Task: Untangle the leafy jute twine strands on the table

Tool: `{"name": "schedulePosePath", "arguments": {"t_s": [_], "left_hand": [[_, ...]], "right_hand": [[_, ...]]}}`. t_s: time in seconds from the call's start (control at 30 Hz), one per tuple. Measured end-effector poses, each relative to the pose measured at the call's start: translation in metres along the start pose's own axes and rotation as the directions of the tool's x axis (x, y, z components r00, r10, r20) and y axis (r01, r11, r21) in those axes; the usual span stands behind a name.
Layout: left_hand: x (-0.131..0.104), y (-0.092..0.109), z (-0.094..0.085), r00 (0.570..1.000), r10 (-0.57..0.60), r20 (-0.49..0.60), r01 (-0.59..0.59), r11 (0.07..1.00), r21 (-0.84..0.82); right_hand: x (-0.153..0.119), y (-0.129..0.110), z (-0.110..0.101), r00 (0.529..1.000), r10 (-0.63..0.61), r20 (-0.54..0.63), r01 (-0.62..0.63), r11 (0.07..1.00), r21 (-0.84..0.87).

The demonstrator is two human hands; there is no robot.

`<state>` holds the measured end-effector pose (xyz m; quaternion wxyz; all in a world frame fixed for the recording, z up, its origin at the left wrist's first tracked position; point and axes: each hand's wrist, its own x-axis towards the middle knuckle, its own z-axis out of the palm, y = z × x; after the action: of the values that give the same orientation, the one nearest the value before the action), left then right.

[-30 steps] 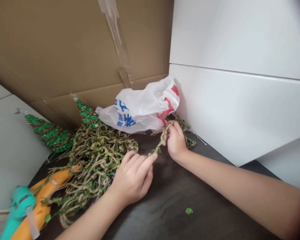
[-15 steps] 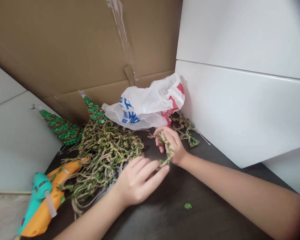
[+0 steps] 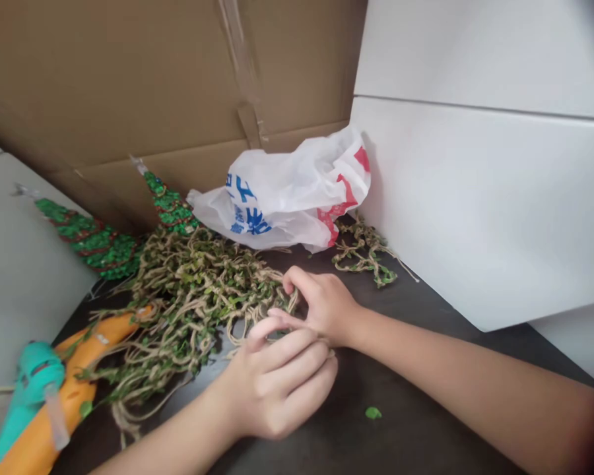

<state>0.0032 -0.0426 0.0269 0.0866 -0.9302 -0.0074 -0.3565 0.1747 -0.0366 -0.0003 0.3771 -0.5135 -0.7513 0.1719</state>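
Observation:
My right hand (image 3: 329,307) curls its fingers around a strand of leafy twine (image 3: 293,302), brown cord with small green leaves. My left hand (image 3: 287,382) is closed just in front of it, fingers bent, and the two hands touch or overlap. A bit of the twine shows by the left fingertips; most of the strand is hidden behind the hands. Directly left of them spreads a large tangled pile of the same leafy twine (image 3: 193,290). One loose green leaf (image 3: 373,413) lies on the dark tabletop (image 3: 406,369).
A white plastic bag (image 3: 287,191) with blue and red print lies behind the pile. A smaller heap of leafy twine (image 3: 366,251) is beside it. Two small green Christmas trees (image 3: 92,241) stand back left. A teal glue gun (image 3: 39,369) rests on an orange holder (image 3: 74,389). Cardboard (image 3: 153,79) and white panels (image 3: 475,211) enclose the surface.
Both hands have come closer together and the fingers have curled in more. The strand, plainly visible between them before, is now mostly covered. The view has shifted slightly, moving left-side objects leftward.

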Motion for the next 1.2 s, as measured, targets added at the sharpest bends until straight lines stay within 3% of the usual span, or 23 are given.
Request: {"name": "schedulePosePath", "arguments": {"t_s": [0.23, 0.4, 0.53, 0.8, 1.2], "left_hand": [[0.001, 0.002, -0.001, 0.998, -0.048, 0.031, 0.048, 0.999, 0.007], [0.0, 0.016, 0.006, 0.997, -0.066, 0.045, 0.069, 0.996, -0.054], [0.004, 0.035, 0.009, 0.998, -0.041, 0.045, 0.048, 0.985, -0.165], [0.012, 0.059, 0.01, 0.995, -0.083, 0.058, 0.093, 0.973, -0.212], [0.014, 0.06, 0.011, 0.986, -0.147, 0.074, 0.16, 0.961, -0.224]], "right_hand": [[0.004, -0.002, 0.003, 0.984, 0.141, 0.112, -0.112, 0.966, -0.232], [0.001, -0.007, 0.006, 0.978, 0.209, -0.001, -0.195, 0.91, -0.367], [-0.012, -0.016, 0.009, 0.967, 0.251, -0.054, -0.254, 0.905, -0.342], [-0.026, -0.031, 0.012, 0.952, 0.305, -0.018, -0.296, 0.906, -0.304], [-0.025, -0.033, 0.013, 0.941, 0.338, -0.03, -0.333, 0.904, -0.268]]}}
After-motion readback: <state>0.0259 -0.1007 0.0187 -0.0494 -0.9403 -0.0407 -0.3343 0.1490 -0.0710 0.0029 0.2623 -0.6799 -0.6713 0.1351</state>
